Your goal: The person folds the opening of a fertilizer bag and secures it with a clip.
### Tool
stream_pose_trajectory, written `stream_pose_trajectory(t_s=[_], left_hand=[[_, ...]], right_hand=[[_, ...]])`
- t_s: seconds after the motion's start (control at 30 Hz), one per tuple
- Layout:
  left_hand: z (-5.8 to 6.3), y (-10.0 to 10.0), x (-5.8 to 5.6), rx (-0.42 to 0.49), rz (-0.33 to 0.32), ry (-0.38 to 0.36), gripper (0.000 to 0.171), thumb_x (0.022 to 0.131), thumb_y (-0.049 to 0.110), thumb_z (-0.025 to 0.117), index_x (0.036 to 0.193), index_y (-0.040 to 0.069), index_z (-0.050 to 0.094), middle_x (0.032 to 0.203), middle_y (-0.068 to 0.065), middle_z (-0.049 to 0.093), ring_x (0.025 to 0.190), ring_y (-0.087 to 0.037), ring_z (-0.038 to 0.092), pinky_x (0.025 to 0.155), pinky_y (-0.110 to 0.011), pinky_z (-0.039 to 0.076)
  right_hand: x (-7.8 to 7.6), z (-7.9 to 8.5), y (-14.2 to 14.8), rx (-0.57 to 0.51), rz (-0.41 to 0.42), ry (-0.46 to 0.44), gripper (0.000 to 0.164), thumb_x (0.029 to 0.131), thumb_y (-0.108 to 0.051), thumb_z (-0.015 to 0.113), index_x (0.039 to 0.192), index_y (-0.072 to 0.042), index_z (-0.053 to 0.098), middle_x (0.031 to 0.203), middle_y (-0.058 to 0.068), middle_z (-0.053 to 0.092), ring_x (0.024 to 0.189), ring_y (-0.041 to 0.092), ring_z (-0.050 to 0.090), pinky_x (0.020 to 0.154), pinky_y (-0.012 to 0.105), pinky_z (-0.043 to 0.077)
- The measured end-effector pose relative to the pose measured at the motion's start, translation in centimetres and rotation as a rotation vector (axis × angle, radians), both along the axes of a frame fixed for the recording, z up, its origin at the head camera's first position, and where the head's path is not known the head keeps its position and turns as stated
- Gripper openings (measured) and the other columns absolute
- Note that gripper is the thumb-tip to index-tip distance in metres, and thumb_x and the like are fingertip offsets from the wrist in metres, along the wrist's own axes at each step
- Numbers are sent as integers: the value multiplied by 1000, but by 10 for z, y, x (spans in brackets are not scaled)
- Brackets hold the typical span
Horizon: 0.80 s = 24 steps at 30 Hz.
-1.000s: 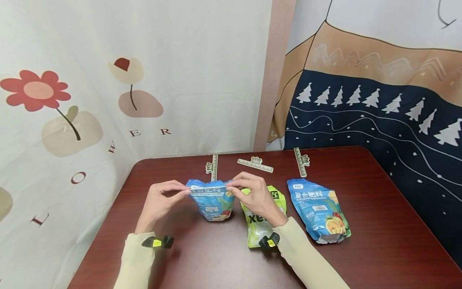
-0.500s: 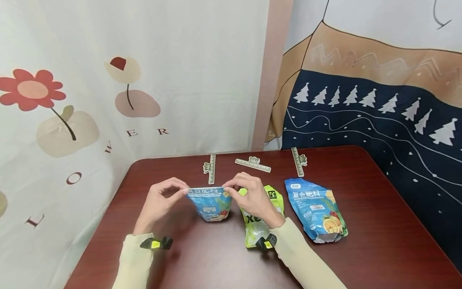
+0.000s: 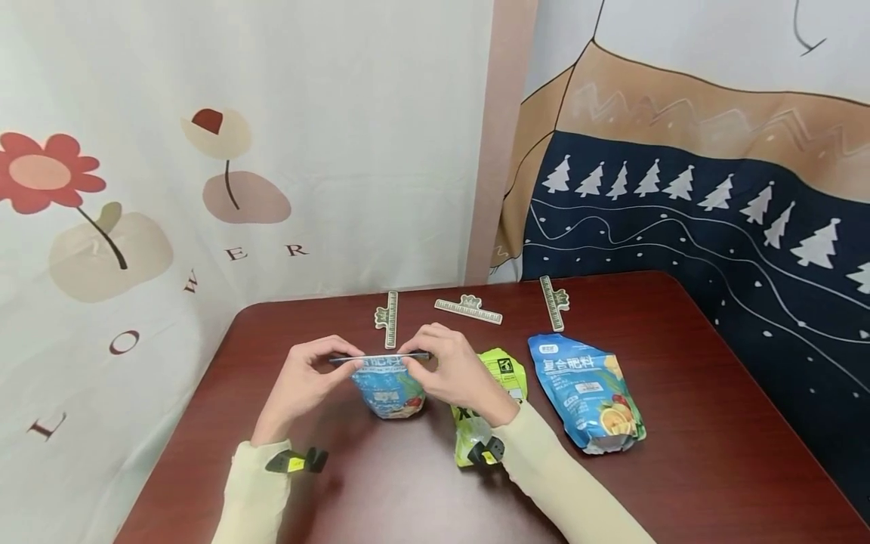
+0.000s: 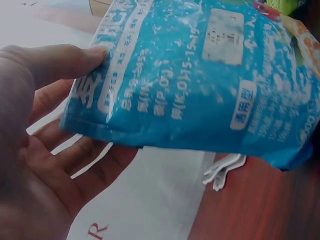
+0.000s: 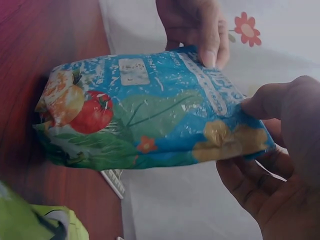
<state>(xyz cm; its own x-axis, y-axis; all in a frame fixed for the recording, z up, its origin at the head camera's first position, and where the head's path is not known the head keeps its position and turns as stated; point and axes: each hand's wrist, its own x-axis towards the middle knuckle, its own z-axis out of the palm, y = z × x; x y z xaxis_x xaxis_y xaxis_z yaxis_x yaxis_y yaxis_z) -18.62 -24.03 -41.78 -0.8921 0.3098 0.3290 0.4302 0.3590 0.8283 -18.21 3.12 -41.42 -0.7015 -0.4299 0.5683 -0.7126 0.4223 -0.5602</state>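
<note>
On and over a dark red-brown, wood-grained worktop are three bags and three clips. Of two blue printed plastic pouches, one upright blue pouch is between two hands, and a second blue pouch lies at the right. One lime-green plastic pouch lies between them, partly hidden. A pale ruler-patterned clip with a crown-shaped handle, a second such clip and a third such clip line the far edge. The left hand and right hand both pinch the upright pouch's flattened top edge. The pouches' contents cannot be seen.
</note>
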Motion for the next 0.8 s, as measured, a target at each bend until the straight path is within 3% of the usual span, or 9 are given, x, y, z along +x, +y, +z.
stream_pose_trajectory(t_s=[0.2, 0.4, 0.6, 0.8], left_hand=[[5, 10, 0, -51, -4, 42, 9, 90, 20, 81, 97, 24, 78, 92, 5, 75, 79, -15, 69, 68, -25, 58], [3, 19, 5, -55, -21, 44, 8, 91, 21, 80, 98, 25, 79, 92, 5, 75, 80, -13, 69, 68, -28, 58], [-1, 24, 4, -71, -33, 58, 7, 92, 24, 79, 98, 26, 78, 92, 6, 75, 79, -14, 68, 67, -33, 59], [2, 25, 1, -70, -28, 109, 6, 92, 21, 79, 96, 26, 78, 90, 6, 74, 77, -12, 67, 65, -27, 57]], right_hand=[[-3, 8, -11, 69, 13, 28, 9, 95, -17, 73, 102, -16, 78, 97, -6, 72, 89, 8, 60, 75, 21, 52], [0, 7, -15, 130, 3, 44, 8, 95, -20, 74, 101, -17, 78, 96, -7, 71, 86, 7, 59, 74, 18, 51], [0, 2, -14, 122, -16, 79, 5, 95, -18, 74, 99, -18, 78, 93, -8, 70, 84, 6, 58, 73, 20, 52], [-2, 3, -17, 75, -6, 101, 5, 95, -15, 71, 96, -17, 76, 90, -8, 69, 86, 7, 60, 76, 22, 54]])
